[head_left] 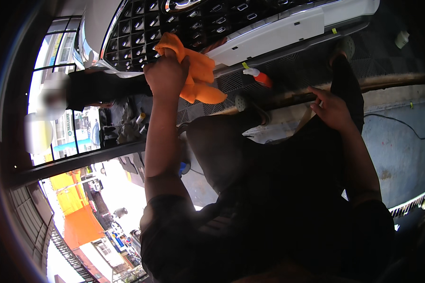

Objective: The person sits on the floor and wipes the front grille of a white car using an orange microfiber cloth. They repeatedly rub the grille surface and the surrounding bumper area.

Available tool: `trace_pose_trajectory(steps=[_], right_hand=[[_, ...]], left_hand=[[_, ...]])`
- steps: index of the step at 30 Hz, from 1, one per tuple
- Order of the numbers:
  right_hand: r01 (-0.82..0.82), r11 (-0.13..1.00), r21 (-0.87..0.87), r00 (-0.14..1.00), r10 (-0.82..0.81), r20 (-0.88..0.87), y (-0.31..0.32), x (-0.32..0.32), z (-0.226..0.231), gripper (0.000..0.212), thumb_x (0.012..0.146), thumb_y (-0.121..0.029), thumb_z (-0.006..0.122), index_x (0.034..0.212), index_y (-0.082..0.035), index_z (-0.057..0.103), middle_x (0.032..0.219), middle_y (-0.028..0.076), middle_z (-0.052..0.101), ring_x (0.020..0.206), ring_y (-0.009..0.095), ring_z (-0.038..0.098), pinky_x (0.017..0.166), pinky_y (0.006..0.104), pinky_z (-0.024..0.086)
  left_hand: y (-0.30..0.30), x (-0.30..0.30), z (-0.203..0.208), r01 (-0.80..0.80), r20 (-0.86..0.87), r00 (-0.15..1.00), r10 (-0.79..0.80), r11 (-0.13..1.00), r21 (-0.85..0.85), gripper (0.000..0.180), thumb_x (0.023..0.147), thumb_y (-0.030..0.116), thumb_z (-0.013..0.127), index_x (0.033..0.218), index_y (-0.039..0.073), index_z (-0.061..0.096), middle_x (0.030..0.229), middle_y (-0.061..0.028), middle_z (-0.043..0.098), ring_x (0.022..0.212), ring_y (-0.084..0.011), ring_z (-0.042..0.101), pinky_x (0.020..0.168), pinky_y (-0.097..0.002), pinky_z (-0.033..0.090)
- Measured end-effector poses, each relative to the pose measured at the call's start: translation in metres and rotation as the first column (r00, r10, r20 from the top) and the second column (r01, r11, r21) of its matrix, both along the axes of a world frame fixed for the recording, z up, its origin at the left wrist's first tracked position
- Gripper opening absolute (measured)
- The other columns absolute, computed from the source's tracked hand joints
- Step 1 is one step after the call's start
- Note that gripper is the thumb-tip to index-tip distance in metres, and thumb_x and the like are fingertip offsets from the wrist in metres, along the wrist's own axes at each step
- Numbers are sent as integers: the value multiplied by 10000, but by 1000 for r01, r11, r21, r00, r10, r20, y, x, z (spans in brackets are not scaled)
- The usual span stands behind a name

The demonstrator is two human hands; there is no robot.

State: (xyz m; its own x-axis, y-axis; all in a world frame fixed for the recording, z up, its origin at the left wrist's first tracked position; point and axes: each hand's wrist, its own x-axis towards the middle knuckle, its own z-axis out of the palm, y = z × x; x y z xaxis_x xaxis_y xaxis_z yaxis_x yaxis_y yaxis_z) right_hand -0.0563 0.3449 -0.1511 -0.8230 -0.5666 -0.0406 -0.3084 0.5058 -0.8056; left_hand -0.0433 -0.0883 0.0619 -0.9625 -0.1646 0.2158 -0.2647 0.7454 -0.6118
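My left hand (pixel 167 75) is closed on an orange cloth (pixel 200 68) and holds it up against the car's black grille (pixel 189 30). Part of the cloth bunches above the fingers; the rest hangs down to the right of the hand. My right hand (pixel 330 108) hovers over my leg with nothing in it, its fingers apart. Between the two hands, on the dark floor below the bumper, lies a red bottle with a white top (pixel 259 77).
The white bumper (pixel 278 40) runs along the grille's lower side. Another person in dark clothes (pixel 106 89) is at the left, beside the car. A pale cup-like container (pixel 402 39) stands at the far right. A thin cable (pixel 401 121) crosses the grey-blue floor.
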Motion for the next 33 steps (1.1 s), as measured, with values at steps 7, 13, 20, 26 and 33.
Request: trace_pose_trajectory(steps=[7,13,20,26,33], right_hand=[[-43,999,-23,999,43,-11,-3,1,3,562,893,-224,745,1434,-191,597,897,44,672,817,219,667,780,374,537],[-9,1000,-23,995,11,97,-4,-5,6,571,910,-248,729,1460,-215,579,938,65,683,846,224,678,806,371,541],[-24,999,38,994,20,103,1,-2,14,578,914,-257,730,1469,-225,572,948,61,690,872,229,687,831,370,543],[-22,999,-44,995,26,100,-6,-2,-1,572,912,-256,730,1462,-218,579,953,66,702,897,230,697,848,362,543],[-16,999,41,994,12,105,-12,-6,4,566,900,-239,740,1446,-211,591,974,60,711,903,226,704,854,356,550]], left_hand=[[29,-1,25,-47,106,993,44,999,26,620,888,583,697,1027,-21,671,675,-76,711,597,-240,721,736,-449,559],[73,5,-46,-19,-40,995,94,551,834,579,896,438,729,1246,-13,632,965,-212,746,961,-354,744,886,-427,570],[68,21,-43,552,-501,771,392,-20,834,397,980,71,637,1354,-29,551,1244,-124,669,1090,-188,679,903,-322,566],[25,-26,8,25,-258,933,252,668,744,716,837,496,768,1266,-46,581,1042,-252,728,963,-380,740,854,-439,579],[55,-5,-12,-130,-74,976,206,818,561,807,878,527,695,1391,-44,445,975,-246,741,895,-388,757,777,-473,610]])
